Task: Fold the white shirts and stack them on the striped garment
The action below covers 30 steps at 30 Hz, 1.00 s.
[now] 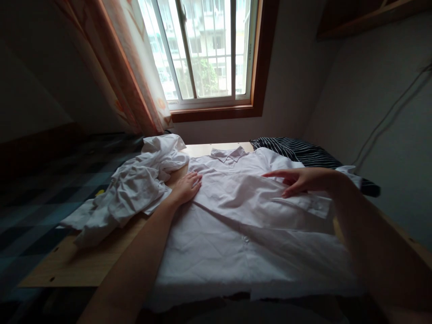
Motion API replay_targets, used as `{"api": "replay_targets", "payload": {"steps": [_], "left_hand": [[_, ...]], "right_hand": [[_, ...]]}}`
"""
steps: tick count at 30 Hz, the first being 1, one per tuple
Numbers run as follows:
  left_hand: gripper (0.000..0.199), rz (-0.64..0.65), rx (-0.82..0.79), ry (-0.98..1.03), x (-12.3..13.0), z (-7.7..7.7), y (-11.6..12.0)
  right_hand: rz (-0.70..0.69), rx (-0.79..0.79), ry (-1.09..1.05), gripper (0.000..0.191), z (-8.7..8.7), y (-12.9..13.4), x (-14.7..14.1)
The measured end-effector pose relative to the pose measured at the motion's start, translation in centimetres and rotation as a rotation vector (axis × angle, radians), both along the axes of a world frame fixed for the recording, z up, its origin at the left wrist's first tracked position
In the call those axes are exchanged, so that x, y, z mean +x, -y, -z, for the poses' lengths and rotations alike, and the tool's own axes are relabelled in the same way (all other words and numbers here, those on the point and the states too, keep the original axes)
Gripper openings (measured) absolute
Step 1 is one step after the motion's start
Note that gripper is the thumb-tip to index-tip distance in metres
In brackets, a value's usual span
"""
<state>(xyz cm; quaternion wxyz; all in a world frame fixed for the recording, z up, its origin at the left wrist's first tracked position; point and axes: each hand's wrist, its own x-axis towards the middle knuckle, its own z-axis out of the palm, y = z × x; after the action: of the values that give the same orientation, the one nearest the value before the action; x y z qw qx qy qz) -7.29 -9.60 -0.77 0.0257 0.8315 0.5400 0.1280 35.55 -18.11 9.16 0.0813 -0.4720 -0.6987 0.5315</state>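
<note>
At the far left, a dark checked bedspread [40, 198] runs beside a pale wooden surface [84, 263]. On the left part of that surface lies a crumpled heap of white cloth [135, 189], bunched and unfolded, its edge spilling toward the bedspread.

Just right of the heap, your left hand [187, 186] rests flat, palm down with fingers together and extended, pressing the left edge of a white collared shirt [236, 225]. It grips nothing.

The shirt is spread front-up across the middle of the surface, collar [229, 154] pointing away from you toward the window [202, 49], hem hanging over the near edge. A sleeve or side panel seems to be folded across the chest, making a diagonal crease from your left hand toward the right.

Your right hand [299, 180] hovers low over or lightly touches that folded part, fingers spread and reaching left, closed on nothing. The two hands are well apart, one on each side of the shirt.

Beyond your right hand, a dark striped cloth [297, 150] lies at the far right corner near the wall.

Judging by this, the folding is at an early stage: the shirt is laid out and one fold appears made, the rest of it is still open, and the heap is untouched.
</note>
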Motion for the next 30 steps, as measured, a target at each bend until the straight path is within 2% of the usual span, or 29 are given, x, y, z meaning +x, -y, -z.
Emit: {"api": "replay_targets", "payload": {"steps": [2, 4, 7, 9, 12, 14, 16, 18, 22, 26, 30], "left_hand": [[0.053, -0.009, -0.012, -0.01, 0.1, -0.1, 0.1], [0.053, -0.014, -0.018, -0.016, 0.2, -0.2, 0.1], [0.053, -0.015, -0.018, -0.019, 0.2, -0.2, 0.1], [0.052, -0.014, -0.014, -0.011, 0.2, -0.2, 0.1], [0.051, -0.016, -0.02, -0.009, 0.2, -0.3, 0.1], [0.052, -0.026, -0.026, -0.022, 0.3, -0.3, 0.2], [0.052, -0.041, -0.032, -0.047, 0.4, -0.5, 0.4], [0.053, -0.075, -0.045, -0.09, 0.7, -0.7, 0.6], [0.055, -0.22, -0.079, -0.176, 1.2, -1.4, 1.2], [0.057, -0.32, -0.099, -0.177, 1.2, -1.8, 1.4], [0.054, -0.304, -0.032, -0.046, 0.3, -2.3, 1.3]], "right_hand": [[-0.03, -0.052, 0.211, 0.097, 0.3, -0.3, -0.4], [0.013, -0.07, 0.407, 0.101, 0.7, -0.3, -1.0], [0.102, 0.004, 0.531, 0.093, 1.1, -0.2, -1.9], [0.131, 0.176, 0.551, 0.073, 1.4, -0.1, -2.7], [0.151, 0.648, 0.561, 0.042, 2.4, -0.5, -4.5], [0.119, 0.934, 0.458, 0.036, 3.8, -0.8, -6.2], [-0.001, 1.068, 0.277, 0.037, 5.5, -1.1, -8.0], [-0.106, 1.089, 0.208, 0.04, 7.3, -1.3, -9.5], [-0.193, 0.942, 0.347, 0.057, 9.9, -0.9, -11.0], [-0.183, 0.878, 0.391, 0.067, 10.3, -0.7, -11.1], [-0.151, 0.87, 0.413, 0.071, 10.4, -1.0, -10.9]]}}
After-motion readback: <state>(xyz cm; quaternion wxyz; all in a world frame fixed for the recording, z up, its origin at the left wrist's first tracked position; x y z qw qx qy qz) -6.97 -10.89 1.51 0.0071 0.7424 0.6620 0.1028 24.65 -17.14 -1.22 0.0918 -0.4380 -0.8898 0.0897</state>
